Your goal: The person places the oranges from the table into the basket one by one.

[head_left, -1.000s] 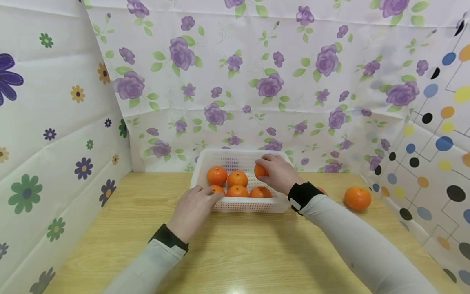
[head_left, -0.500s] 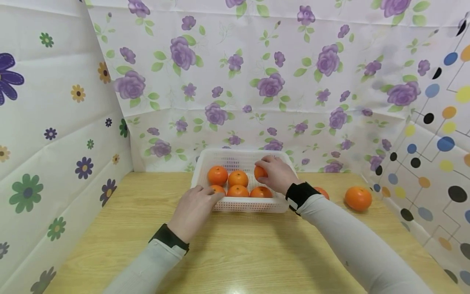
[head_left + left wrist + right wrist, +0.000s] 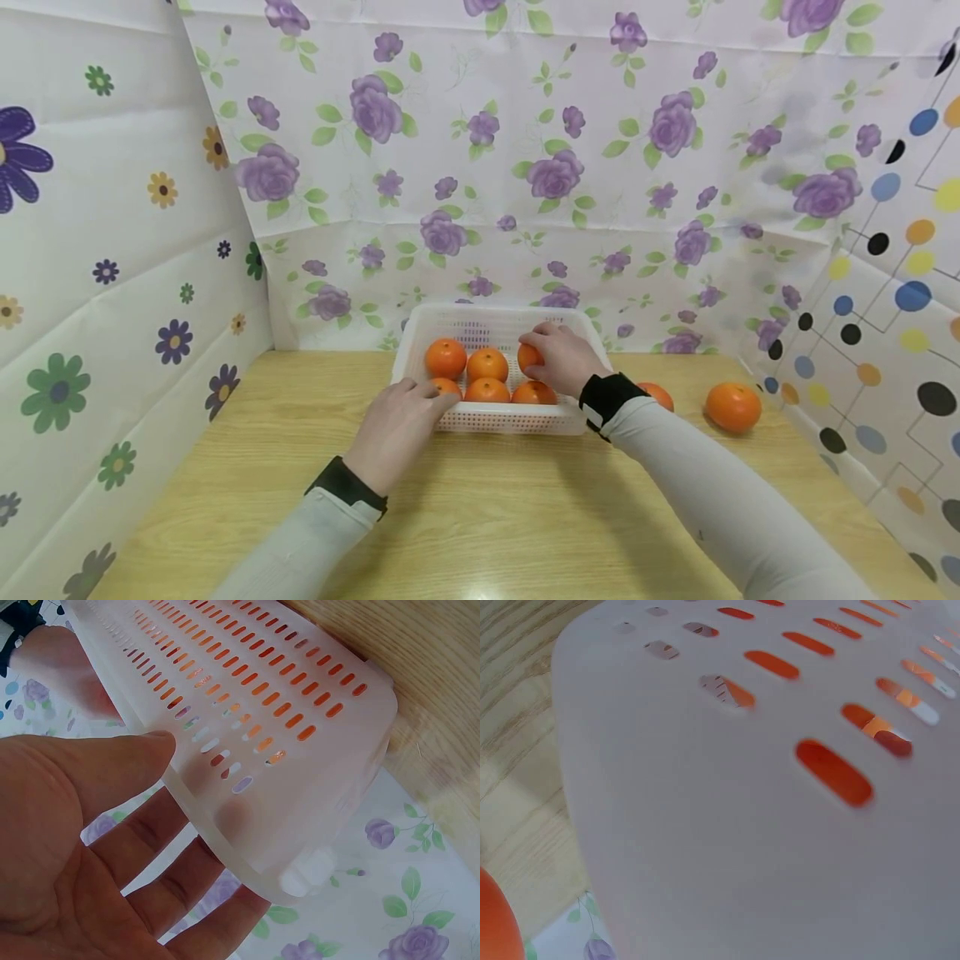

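Observation:
A white perforated plastic basket [image 3: 517,422] stands on the wooden table in the head view. My left hand [image 3: 396,429] grips its front left corner; in the left wrist view the thumb [image 3: 131,761] lies against the rim and the fingers reach over into the basket. Inside its right part, my right hand [image 3: 566,360] holds a tangerine [image 3: 529,358], partly hidden by the fingers. Several other tangerines [image 3: 487,366] lie left of and in front of it in the basket. The right wrist view is filled by the basket wall [image 3: 675,810], with no hand visible.
Right of the basket, one tangerine [image 3: 733,407] sits on the table [image 3: 480,508] and another tangerine [image 3: 657,395] shows partly behind the right forearm. Flowered sheeting [image 3: 465,167] closes the back; patterned sheets stand at both sides.
My right hand has sunk slightly with the tangerine, lower into the basket. More of the tangerine behind the right forearm shows. The left hand keeps its hold on the basket.

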`<state>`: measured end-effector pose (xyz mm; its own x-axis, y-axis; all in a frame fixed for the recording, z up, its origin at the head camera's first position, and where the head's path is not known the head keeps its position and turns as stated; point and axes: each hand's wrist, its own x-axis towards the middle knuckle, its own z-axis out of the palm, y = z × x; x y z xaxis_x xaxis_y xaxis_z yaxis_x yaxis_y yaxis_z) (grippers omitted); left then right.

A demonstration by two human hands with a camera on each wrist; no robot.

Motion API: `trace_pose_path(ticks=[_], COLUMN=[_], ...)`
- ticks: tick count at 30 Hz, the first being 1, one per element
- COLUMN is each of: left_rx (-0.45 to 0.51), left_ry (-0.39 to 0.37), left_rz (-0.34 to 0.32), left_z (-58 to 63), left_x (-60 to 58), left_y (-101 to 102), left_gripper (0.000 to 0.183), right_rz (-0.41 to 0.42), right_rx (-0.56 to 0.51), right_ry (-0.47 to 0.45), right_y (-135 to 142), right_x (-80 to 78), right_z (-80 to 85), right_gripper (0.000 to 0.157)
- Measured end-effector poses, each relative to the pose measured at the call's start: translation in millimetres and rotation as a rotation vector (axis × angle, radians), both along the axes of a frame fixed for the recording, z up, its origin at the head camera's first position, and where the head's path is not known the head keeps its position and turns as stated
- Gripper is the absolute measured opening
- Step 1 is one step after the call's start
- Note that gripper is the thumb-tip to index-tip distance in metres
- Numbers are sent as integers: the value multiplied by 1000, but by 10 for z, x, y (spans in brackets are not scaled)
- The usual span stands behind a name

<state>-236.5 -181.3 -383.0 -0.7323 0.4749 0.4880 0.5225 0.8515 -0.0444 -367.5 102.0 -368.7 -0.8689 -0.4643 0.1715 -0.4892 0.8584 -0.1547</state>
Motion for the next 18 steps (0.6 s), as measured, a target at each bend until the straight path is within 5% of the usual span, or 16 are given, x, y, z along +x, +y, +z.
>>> trace_pose_path(ticks=[18], left_rx=[0], left_ry=[-10], left_rz=[1], left_z=[-4], left_x=[-2], left_y=[-8], left_gripper=[42], right_rz=[-14], right_rx=[-34], right_ry=[-8], right_y=[-33], right_x=[-43], right_z=[-127], right_gripper=[49])
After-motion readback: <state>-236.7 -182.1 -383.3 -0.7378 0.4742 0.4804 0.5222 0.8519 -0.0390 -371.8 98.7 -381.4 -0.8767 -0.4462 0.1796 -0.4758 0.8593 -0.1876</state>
